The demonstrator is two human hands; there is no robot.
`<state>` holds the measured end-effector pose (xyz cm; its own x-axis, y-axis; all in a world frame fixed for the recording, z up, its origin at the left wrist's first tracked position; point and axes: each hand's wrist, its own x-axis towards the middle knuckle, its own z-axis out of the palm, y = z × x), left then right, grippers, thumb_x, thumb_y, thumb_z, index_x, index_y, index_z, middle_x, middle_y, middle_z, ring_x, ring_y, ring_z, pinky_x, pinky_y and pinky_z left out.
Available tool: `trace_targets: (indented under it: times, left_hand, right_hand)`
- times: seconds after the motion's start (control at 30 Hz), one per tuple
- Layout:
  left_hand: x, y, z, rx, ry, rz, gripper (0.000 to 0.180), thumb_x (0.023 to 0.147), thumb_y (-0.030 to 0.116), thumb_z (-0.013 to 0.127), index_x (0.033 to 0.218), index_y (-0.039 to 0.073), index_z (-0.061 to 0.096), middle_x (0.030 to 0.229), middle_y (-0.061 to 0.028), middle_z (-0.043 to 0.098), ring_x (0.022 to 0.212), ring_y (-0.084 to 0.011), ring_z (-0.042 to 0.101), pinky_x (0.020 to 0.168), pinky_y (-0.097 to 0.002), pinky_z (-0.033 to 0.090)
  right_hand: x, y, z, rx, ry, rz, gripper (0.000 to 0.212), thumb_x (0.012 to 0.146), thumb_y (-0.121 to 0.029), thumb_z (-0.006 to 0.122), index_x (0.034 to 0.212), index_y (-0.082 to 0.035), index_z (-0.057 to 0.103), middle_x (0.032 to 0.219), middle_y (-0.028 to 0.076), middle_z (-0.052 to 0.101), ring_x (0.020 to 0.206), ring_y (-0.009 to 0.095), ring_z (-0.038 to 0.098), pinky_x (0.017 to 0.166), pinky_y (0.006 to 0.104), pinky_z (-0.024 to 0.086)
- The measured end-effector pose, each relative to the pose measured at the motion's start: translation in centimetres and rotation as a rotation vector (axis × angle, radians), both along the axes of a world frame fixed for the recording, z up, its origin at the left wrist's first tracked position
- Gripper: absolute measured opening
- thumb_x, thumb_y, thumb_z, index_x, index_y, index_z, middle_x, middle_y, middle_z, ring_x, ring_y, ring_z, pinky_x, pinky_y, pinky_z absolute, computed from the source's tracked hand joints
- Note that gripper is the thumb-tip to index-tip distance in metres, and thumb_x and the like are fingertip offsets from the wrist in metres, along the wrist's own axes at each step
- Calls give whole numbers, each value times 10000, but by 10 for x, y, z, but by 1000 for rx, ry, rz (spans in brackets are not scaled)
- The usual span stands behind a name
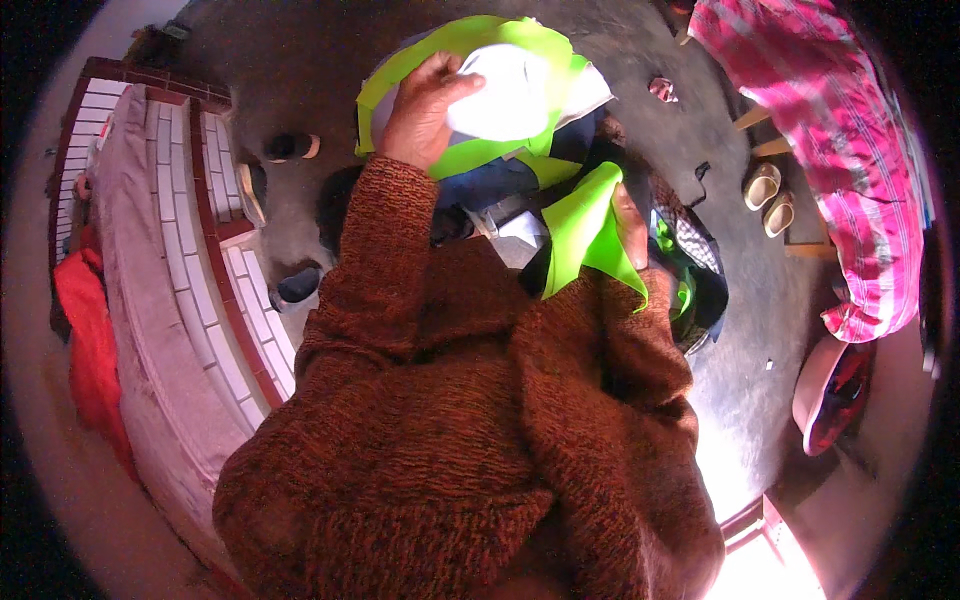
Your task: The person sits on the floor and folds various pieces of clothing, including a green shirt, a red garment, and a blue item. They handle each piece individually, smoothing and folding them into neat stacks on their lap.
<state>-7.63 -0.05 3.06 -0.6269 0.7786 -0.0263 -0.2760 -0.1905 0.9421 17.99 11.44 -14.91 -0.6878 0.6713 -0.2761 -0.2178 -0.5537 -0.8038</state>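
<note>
My left hand point(420, 115) is raised in front of me, its fingers closed on the edge of a bright white piece of fabric point(505, 95), which is overexposed. Around and beneath that piece spreads neon-green fabric point(430, 55). Lower and to the right, my right hand point(630, 226) grips a smaller pointed piece of neon-green cloth point(583, 228); this hand's fingers are partly covered by it. Dark blue fabric point(490, 184) lies between my hands, below the white piece.
To my right, dark bundled material with green bits point(695, 265) stands on the grey floor. Beige shoes point(763, 186) sit near a pink plaid cloth point(800, 60) over wooden legs. A basin point(822, 390) is farther right. Dark shoes point(296, 286) lie by the tiled ledge point(185, 230) on the left.
</note>
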Motion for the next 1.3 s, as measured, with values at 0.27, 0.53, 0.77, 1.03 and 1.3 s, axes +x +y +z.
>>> trace_targets:
  times: [0.27,0.53,0.77,1.03,1.3]
  left_hand:
    - [-22,-35,-77,-243,455,288,336,604,82,763,876,42,570,843,-36,562,747,-166,550,696,-295,460]
    - [-27,-47,-71,-440,484,299,368,599,18,727,925,44,558,871,-53,575,765,-169,572,703,-303,481]
    - [-35,-63,-78,-522,573,338,379,571,32,734,912,44,569,868,-68,611,816,-182,601,746,-297,481]
    - [-50,-79,-95,-618,748,319,431,568,181,759,943,64,581,913,-103,628,853,-268,613,769,-332,479]
    - [-53,-98,-80,-658,701,335,438,620,212,758,980,24,592,837,-98,633,770,-209,616,712,-314,491]
  right_hand:
    - [-5,-15,32,-255,150,29,385,888,-357,514,1135,-62,528,1036,95,595,924,229,572,847,362,455]
    - [-7,-28,80,-413,134,-36,384,880,-340,537,1132,-50,533,1036,98,596,914,228,578,840,356,459]
    - [-10,-29,84,-413,164,-21,388,874,-337,547,1132,-47,532,1028,99,599,904,223,581,830,350,464]
    - [0,-5,9,-143,109,-20,385,869,-332,553,1127,-47,535,1010,88,604,878,213,586,804,341,473]
    - [-4,-13,42,-224,-15,-1,343,881,-294,543,1119,-46,545,994,59,600,862,175,570,782,308,463]
